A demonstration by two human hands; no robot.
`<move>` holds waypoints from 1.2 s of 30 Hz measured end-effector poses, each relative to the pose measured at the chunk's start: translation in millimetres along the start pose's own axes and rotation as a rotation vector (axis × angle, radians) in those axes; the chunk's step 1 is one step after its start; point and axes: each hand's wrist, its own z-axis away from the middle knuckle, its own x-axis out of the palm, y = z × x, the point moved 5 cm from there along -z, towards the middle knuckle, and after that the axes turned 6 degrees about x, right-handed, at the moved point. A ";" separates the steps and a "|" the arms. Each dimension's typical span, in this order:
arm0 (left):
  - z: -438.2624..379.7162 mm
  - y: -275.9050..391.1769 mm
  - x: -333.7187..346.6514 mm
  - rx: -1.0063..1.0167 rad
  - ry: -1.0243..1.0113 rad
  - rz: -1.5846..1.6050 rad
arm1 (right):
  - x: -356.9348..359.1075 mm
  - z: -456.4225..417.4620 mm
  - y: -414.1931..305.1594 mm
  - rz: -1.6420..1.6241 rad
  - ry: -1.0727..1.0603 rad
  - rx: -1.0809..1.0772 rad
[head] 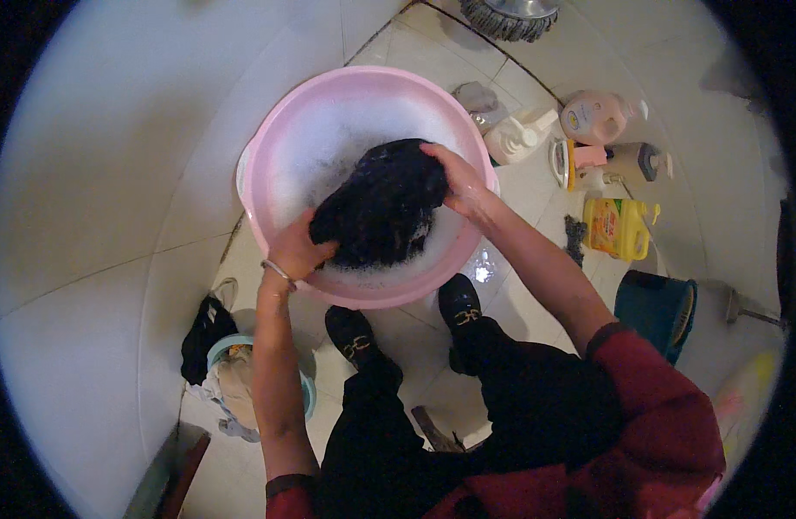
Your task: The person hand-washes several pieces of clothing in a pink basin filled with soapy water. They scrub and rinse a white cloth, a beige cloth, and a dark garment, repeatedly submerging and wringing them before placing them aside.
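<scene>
A bunched piece of wet black cloth point(385, 201) lies over suds in a round pink plastic basin point(372, 74). White foam point(307, 139) covers the water around it. My left hand point(300, 246) grips the cloth's lower left end, close to the basin's near rim, and a bracelet point(278, 274) circles that wrist. On the other side, my right hand point(459, 181) holds the cloth's upper right end, thumb and fingers on its edge. How far the cloth reaches under the suds is hidden.
Right of the basin stand a white bottle point(518, 136), a pink jug point(592, 117), a yellow jug point(615, 227) and a dark teal container point(651, 311). At left is a light-blue bin point(309, 396) holding rubbish, beside a black bag point(203, 340). Tiled walls enclose the corner.
</scene>
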 end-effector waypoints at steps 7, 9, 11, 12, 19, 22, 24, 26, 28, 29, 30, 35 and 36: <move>-51.6 -8.1 38.8 0.286 0.649 -0.283 | -7.3 -74.0 72.2 1.731 0.291 -0.544; -71.5 -37.5 53.8 0.167 0.337 -0.072 | -7.5 -87.7 82.7 1.802 -0.224 -0.311; -69.1 -51.7 57.5 -0.066 0.423 0.772 | -32.9 -94.7 77.8 1.845 -0.400 -0.109; -73.5 -49.4 59.3 -0.179 0.449 1.191 | -43.9 -97.5 65.3 1.703 -0.029 -0.199; -51.4 23.4 45.3 0.147 0.129 1.730 | 92.3 41.8 65.5 1.388 -0.175 -1.248; -45.3 3.7 64.9 0.100 0.301 1.781 | 100.2 22.4 65.8 1.571 -0.095 -1.030; -32.5 10.6 67.2 -0.106 0.341 1.651 | 91.9 -7.5 35.3 1.600 0.159 -0.608; -25.2 39.3 60.7 -0.197 0.312 1.469 | 47.8 -34.2 12.8 1.555 0.244 -0.560; -18.0 36.0 51.0 -0.055 0.350 1.271 | 42.2 -21.3 4.8 1.418 -0.030 -0.803; -17.7 36.5 37.4 0.048 0.350 1.045 | 39.2 -12.6 4.6 1.339 -0.166 -0.912; -14.8 41.6 25.9 0.147 0.349 0.817 | 40.3 -4.5 4.5 1.179 -0.290 -0.739; -2.2 107.5 13.0 0.552 0.415 0.233 | 44.8 35.4 18.8 0.762 -0.387 -0.244; -0.7 106.7 10.3 0.547 0.474 0.234 | 39.3 36.7 8.9 0.624 -0.330 -0.283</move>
